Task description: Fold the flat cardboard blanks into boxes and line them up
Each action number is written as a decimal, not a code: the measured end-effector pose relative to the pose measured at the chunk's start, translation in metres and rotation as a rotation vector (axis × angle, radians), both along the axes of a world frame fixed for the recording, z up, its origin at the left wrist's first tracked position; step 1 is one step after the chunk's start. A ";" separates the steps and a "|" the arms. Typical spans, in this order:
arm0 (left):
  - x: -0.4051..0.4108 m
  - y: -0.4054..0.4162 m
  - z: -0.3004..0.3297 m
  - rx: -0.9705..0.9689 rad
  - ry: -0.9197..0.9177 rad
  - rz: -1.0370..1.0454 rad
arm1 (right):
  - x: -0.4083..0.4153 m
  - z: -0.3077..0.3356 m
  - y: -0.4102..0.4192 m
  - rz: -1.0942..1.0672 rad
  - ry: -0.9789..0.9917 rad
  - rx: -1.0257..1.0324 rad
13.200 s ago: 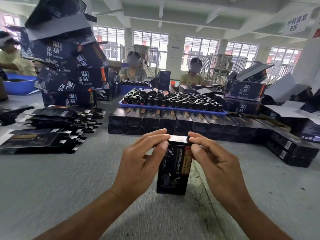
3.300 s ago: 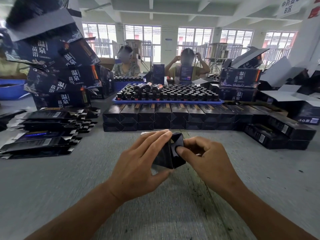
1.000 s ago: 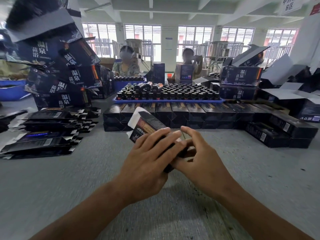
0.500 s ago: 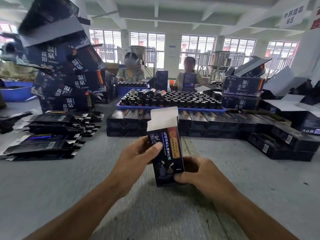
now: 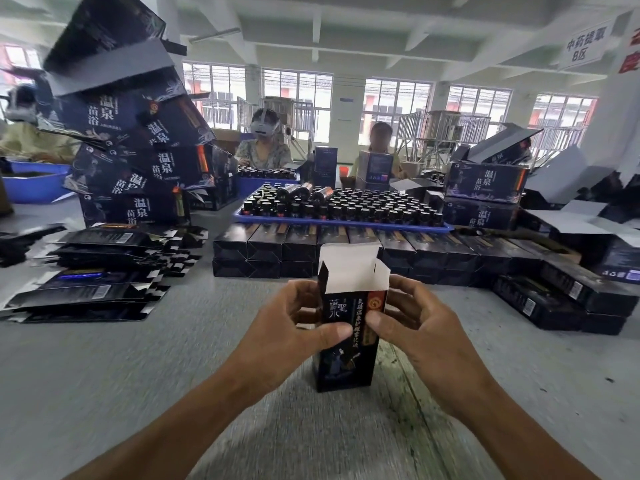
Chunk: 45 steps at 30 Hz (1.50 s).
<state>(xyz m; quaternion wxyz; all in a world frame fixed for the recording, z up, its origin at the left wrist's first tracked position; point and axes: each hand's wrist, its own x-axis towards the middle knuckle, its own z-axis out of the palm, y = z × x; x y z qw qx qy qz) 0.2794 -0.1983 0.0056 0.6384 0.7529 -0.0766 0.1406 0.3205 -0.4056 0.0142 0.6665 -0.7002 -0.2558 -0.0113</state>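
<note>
Both hands hold one black carton [image 5: 344, 344] upright on the grey bench [image 5: 104, 375], its base resting on the surface directly in front of the person. The left hand [image 5: 291, 327] curls round the carton's left side, thumb pressed across the printed front face and fingers wrapped behind. The right hand [image 5: 415, 327] grips the right side the same way, thumb on the front near the red and gold label, fingers bent round the far edge. The carton's top is open: the white-lined lid flap [image 5: 348, 261] stands straight up, and a small side flap pokes out at each top corner.

Beyond the hands, a double-stacked row of finished boxes [image 5: 311, 251] lies on the bench, running off to the right. Behind that row sits a blue tray of dark bottles [image 5: 343, 207]. To the left of the hands, piles of flat blanks [image 5: 100, 271] are spread on the bench, and past them rises a leaning stack of larger dark cartons [image 5: 138, 150]. Two people sit across the bench, further back.
</note>
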 end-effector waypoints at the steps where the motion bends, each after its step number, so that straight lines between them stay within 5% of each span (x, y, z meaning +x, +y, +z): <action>1: -0.001 -0.001 0.000 0.002 -0.020 0.000 | 0.001 0.000 0.000 -0.002 0.002 0.009; 12: -0.016 -0.008 0.004 0.192 -0.382 0.140 | -0.003 0.002 0.002 -0.036 -0.069 0.009; 27: -0.014 -0.004 0.004 0.137 -0.305 0.107 | -0.009 0.009 -0.002 -0.059 -0.233 -0.214; 45: -0.013 -0.009 0.012 0.124 -0.387 0.130 | -0.015 0.014 0.001 -0.124 -0.311 -0.093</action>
